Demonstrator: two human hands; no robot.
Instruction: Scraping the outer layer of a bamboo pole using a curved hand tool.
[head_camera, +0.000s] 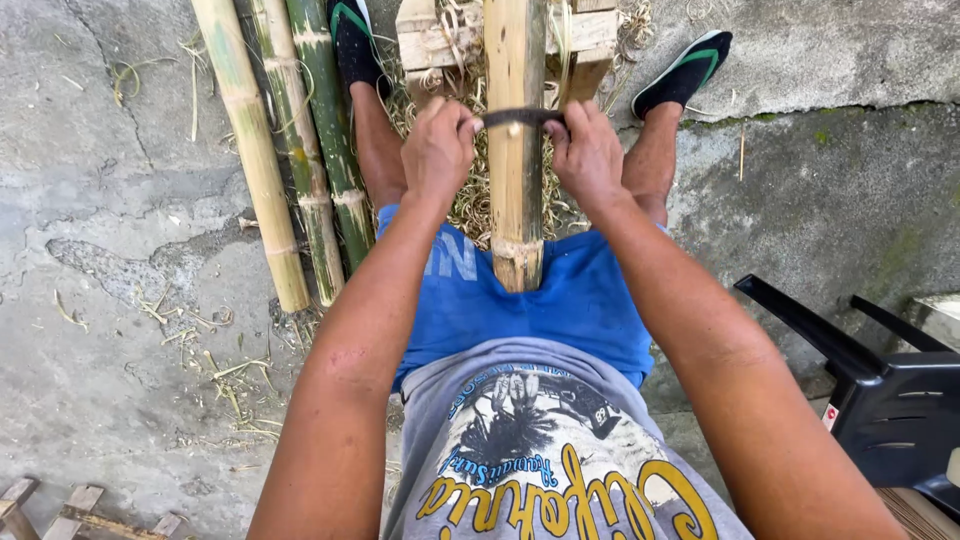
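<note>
bamboo pole (516, 150) centre: tan-yellow | blade (522, 117) across it: dark grey | poles (290, 150) upper left: yellow-green | shorts (560, 300): bright blue | shirt (540, 450): grey, yellow-blue print | chair (880, 400) right: black

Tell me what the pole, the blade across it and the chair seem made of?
Pole: bamboo, judging by its ringed nodes and yellow, scraped skin. Blade, gripped by the left hand and right hand: probably metal, dark, thin and dull. Chair: likely moulded plastic, black with a smooth sheen.

An outdoor yard workspace for bamboo craft: stained concrete floor (110, 200), stacked bamboo poles (290, 150), scattered shavings (225, 385), a plastic chair (880, 400).
</note>
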